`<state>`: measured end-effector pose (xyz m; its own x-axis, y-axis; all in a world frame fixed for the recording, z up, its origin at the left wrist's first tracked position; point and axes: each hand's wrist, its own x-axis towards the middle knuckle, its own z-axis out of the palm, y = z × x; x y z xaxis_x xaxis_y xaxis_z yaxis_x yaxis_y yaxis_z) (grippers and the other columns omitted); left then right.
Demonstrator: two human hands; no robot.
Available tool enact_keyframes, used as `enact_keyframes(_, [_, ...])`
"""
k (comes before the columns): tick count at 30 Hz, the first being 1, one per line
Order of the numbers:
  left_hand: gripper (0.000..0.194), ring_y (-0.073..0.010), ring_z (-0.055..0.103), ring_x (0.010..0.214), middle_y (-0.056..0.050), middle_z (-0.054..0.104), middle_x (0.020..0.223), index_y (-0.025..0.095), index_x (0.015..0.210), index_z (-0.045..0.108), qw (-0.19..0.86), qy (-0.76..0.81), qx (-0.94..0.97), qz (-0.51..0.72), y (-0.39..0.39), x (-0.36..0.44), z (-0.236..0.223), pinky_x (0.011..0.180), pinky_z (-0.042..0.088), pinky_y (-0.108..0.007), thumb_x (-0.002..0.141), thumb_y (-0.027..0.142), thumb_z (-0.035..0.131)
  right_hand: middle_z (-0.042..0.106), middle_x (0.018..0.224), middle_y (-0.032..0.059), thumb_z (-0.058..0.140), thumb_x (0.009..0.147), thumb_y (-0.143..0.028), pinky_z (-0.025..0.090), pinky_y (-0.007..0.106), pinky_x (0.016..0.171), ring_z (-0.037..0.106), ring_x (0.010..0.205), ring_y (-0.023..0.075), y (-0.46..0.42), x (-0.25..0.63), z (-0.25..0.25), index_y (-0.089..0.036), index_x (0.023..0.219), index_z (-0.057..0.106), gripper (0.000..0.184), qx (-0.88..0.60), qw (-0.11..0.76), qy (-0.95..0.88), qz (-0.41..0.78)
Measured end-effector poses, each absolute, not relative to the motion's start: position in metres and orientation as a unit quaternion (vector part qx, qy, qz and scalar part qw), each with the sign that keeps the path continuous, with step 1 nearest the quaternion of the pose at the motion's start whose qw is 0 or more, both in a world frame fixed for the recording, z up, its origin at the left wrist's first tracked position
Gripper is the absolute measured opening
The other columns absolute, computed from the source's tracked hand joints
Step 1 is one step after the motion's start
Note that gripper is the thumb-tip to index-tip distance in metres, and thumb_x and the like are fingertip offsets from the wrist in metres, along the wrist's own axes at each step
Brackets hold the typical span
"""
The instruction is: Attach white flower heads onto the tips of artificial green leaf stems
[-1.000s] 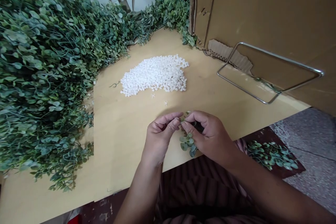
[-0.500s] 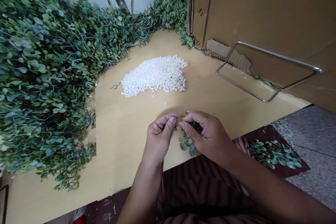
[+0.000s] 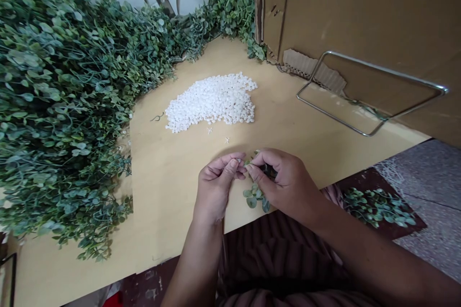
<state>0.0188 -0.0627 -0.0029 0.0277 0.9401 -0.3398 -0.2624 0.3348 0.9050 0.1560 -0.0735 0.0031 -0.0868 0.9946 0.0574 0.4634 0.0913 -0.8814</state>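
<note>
My left hand (image 3: 216, 184) and my right hand (image 3: 283, 182) meet fingertip to fingertip over the near edge of the wooden table (image 3: 173, 187). Between them hangs a small green leaf sprig (image 3: 255, 194), its stem pinched in my right fingers. My left thumb and forefinger are pinched on a tiny white piece at the sprig's top. A pile of small white flower pieces (image 3: 213, 101) lies farther back on the table, with two loose ones (image 3: 227, 140) just ahead of my hands.
A big heap of green leaf sprigs (image 3: 65, 96) covers the left side and back corner. A cardboard box (image 3: 360, 14) with a wire frame (image 3: 363, 100) against it stands at the right. More sprigs (image 3: 376, 206) lie low on the right, on the floor.
The hands stay pinched together at the sprig with only slight finger shifts. The view has drifted a little.
</note>
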Motion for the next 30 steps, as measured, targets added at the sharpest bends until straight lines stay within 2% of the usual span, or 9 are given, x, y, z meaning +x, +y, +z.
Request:
enact_keyframes(12, [0.021, -0.0039, 0.053, 0.055, 0.002, 0.067, 0.061, 0.019, 0.067, 0.074, 0.621, 0.520, 0.310, 0.497, -0.0613, 0.0200, -0.0041, 0.056, 0.045, -0.013, 0.053, 0.031, 0.083, 0.052, 0.055, -0.0008, 0.048, 0.078, -0.026, 0.034, 0.016, 0.054, 0.044, 0.052, 0.0041, -0.0733, 0.1543, 0.0032, -0.012, 0.064, 0.057, 0.022, -0.571, 0.371, -0.652, 0.333])
enact_keyframes(30, [0.023, -0.0047, 0.055, 0.050, 0.000, 0.067, 0.056, 0.017, 0.066, 0.074, 0.651, 0.506, 0.281, 0.491, -0.0591, 0.0216, -0.0017, 0.054, 0.047, -0.015, 0.048, 0.027, 0.085, 0.053, 0.056, -0.0003, 0.049, 0.078, -0.029, 0.037, 0.017, 0.056, 0.046, 0.054, 0.0047, -0.0726, 0.1539, 0.0023, -0.012, 0.064, 0.058, 0.023, -0.571, 0.385, -0.617, 0.381])
